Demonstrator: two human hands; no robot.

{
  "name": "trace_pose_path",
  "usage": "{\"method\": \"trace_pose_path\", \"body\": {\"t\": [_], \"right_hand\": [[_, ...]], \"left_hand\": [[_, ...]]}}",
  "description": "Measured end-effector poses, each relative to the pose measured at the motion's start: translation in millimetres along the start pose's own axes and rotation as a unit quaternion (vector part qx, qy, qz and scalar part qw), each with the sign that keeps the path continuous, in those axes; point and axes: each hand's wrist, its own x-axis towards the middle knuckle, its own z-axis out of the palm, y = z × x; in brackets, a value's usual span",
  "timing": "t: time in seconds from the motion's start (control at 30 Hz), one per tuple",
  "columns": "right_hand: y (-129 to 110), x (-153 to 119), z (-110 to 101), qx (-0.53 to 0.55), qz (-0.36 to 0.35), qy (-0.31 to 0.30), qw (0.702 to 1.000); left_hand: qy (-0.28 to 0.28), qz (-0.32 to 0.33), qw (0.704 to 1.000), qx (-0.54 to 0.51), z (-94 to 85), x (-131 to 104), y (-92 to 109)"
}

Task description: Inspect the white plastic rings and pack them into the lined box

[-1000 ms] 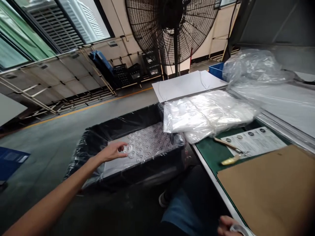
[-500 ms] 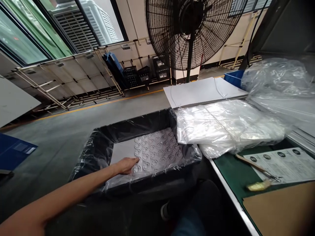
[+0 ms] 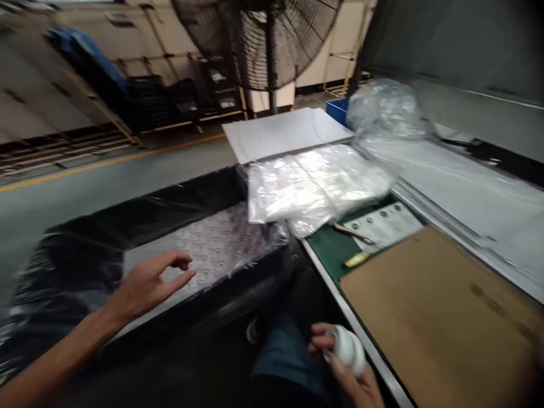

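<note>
Beyond the green-topped workbench [image 3: 325, 249] stands a large fan [image 3: 297, 45] before a pale wall, blurred, with dark crates on a rack to its left; a yellow line runs along the floor below them. On the bench lie a brown board [image 3: 425, 306], a printed sheet [image 3: 389, 226], a wooden-handled tool [image 3: 355, 233] partly over that sheet, and a small yellow item [image 3: 357, 259]; farther back, a bundle of clear plastic bags [image 3: 314, 184] reaches over the corner of a black bin [image 3: 221, 303] lined with clear plastic. Inside the bin, rows of pale round pieces [image 3: 208, 249] sit toward the far right end, beside a bare stretch of white sheet; the person's left hand [image 3: 144, 283] hangs over the bin's near side, thumb and fingers spread with a gap between them; the right hand [image 3: 359, 388], near the bench edge and above the person's lap, clasps a few white rings [image 3: 351, 351] between thumb and fingers, one against another; blur hides their exact number.
</note>
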Motion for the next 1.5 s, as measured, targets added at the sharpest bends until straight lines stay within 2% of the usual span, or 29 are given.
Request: {"method": "trace_pose_path", "body": {"t": [0.03,0.07,0.1,0.2,0.27,0.37,0.53,0.63,0.73,0.83,1.0,1.13,1.37,1.5], "right_hand": [[-1.1,1.3,3.3,0.031,0.005,-0.033,0.999],[-3.2,3.1,6.3,0.052,0.005,-0.065,0.997],[-6.6,4.9,8.8,0.062,0.006,-0.091,0.994],[-24.6,5.8,11.5,0.065,-0.007,-0.122,0.990],[-37.5,1.8,7.9,0.063,-0.021,-0.132,0.989],[-45.9,-6.6,-3.6,0.077,-0.032,-0.126,0.988],[-35.9,-13.5,-18.5,0.133,-0.045,-0.054,0.989],[-33.8,-13.7,-20.5,0.153,-0.081,-0.016,0.985],[-36.2,-14.3,-22.3,0.131,-0.110,0.028,0.985],[-36.9,-16.4,-25.3,0.103,-0.130,0.064,0.984],[-32.2,-20.4,-26.2,0.134,-0.155,0.061,0.977],[-30.9,-20.8,-23.0,0.159,-0.146,0.061,0.975],[-28.4,-18.3,-21.4,0.157,-0.104,0.046,0.981],[-24.9,-17.6,-21.1,0.151,-0.095,0.034,0.983]], "left_hand": [[0.035,0.065,0.995,-0.063,1.3,-1.2,28.3],[0.044,0.146,0.982,-0.115,5.1,-3.0,58.6],[0.014,0.201,0.967,-0.155,11.3,-5.1,89.9],[-0.053,0.261,0.928,-0.261,40.2,-10.1,175.4],[-0.093,0.272,0.901,-0.325,60.6,-9.1,214.6],[-0.141,0.274,0.873,-0.378,79.6,-2.4,244.0],[-0.116,0.301,0.878,-0.355,81.2,3.4,258.3],[-0.069,0.327,0.890,-0.309,75.9,0.9,266.0],[-0.009,0.337,0.909,-0.247,72.6,-1.6,272.8],[0.031,0.360,0.909,-0.208,72.3,-3.1,276.2],[0.085,0.438,0.872,-0.200,75.4,-2.5,275.2],[0.092,0.472,0.850,-0.215,78.0,-1.3,271.2],[0.082,0.437,0.864,-0.237,70.4,-3.9,276.5],[0.062,0.428,0.859,-0.273,70.4,-1.5,276.1]]}}
